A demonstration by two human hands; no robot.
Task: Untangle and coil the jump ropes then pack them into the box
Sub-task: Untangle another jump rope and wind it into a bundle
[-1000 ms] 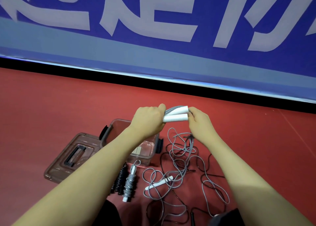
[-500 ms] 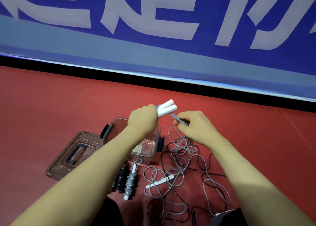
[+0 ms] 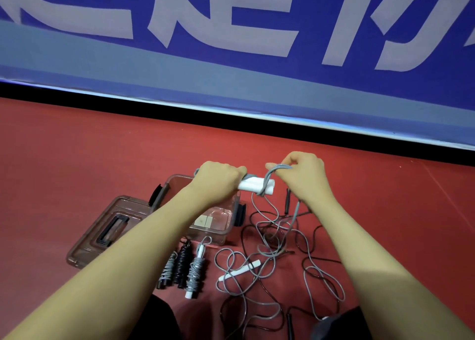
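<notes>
1. While the work stands part done, the brown translucent plastic lid [image 3: 108, 230] lies flat on the red floor [image 3: 77, 146] at far left, touching the box beside it.
2. The brown translucent plastic box [image 3: 210, 226] is open and, as far as its visible part shows, holds no rope; the left forearm hides much of it.
3. Three wound rope bundles [image 3: 183, 269], two grey and one black, lie side by side just in front of the box. Judged coiled but not yet packed.
4. The left hand [image 3: 218, 181] is curled round the paired white plastic handles [image 3: 257, 185], held level above the box's far right corner.
5. The right hand [image 3: 303, 175] pinches the grey cord [image 3: 279, 168], which loops once over the handles. Winding appears barely begun.
6. Below the right hand, the loose tangle of grey and black cords [image 3: 277, 239] spreads over the floor, with another white handle [image 3: 240, 272] lying in it. Judged: at least two ropes remain to separate and coil, then all to pack.
7. Room: open floor lies to the left and beyond the hands, up to the blue lettered barrier [image 3: 231, 56]. The trailing cord runs down into the tangle and may snag as it is drawn up.
</notes>
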